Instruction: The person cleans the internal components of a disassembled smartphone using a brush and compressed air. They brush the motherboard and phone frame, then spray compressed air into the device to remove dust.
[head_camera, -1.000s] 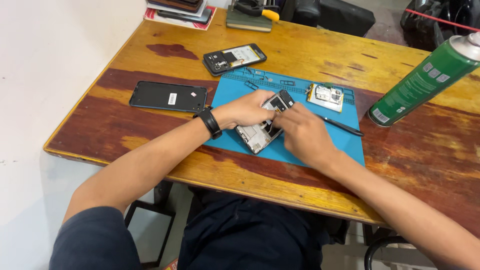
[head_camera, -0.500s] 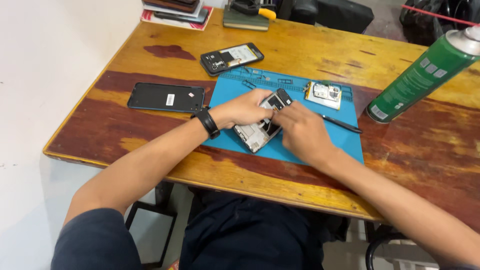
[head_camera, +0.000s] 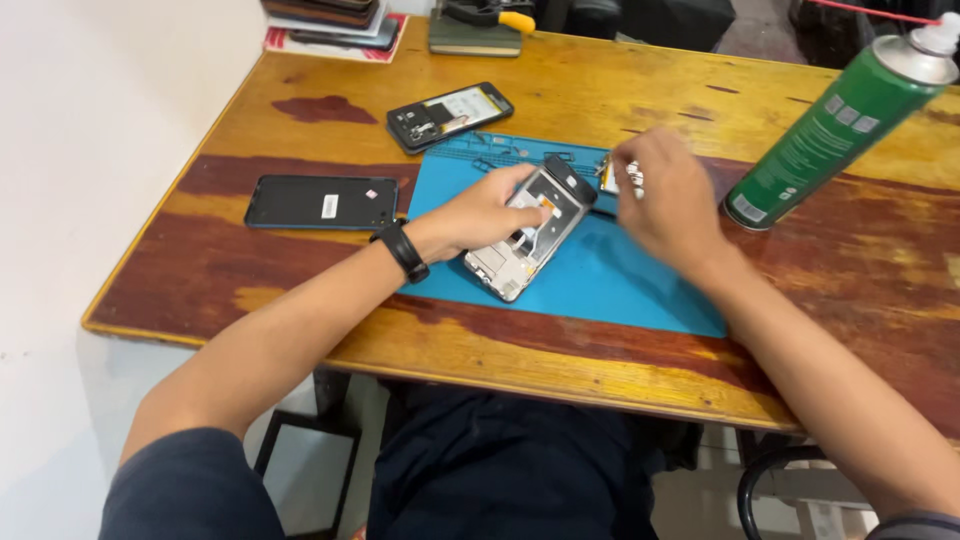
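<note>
one opened phone frame (head_camera: 527, 232), silver, internals exposed

Opened phone (head_camera: 528, 232): back cover off, silver frame and inner boards exposed. Lies flat and diagonal on blue mat (head_camera: 610, 275), top end pointing up-right, lower end near the mat's front edge. Black part at top end.

left hand (head_camera: 490, 212) on opened phone (head_camera: 528, 228), right hand (head_camera: 668, 195) raised, blue mat (head_camera: 610, 280)
</note>
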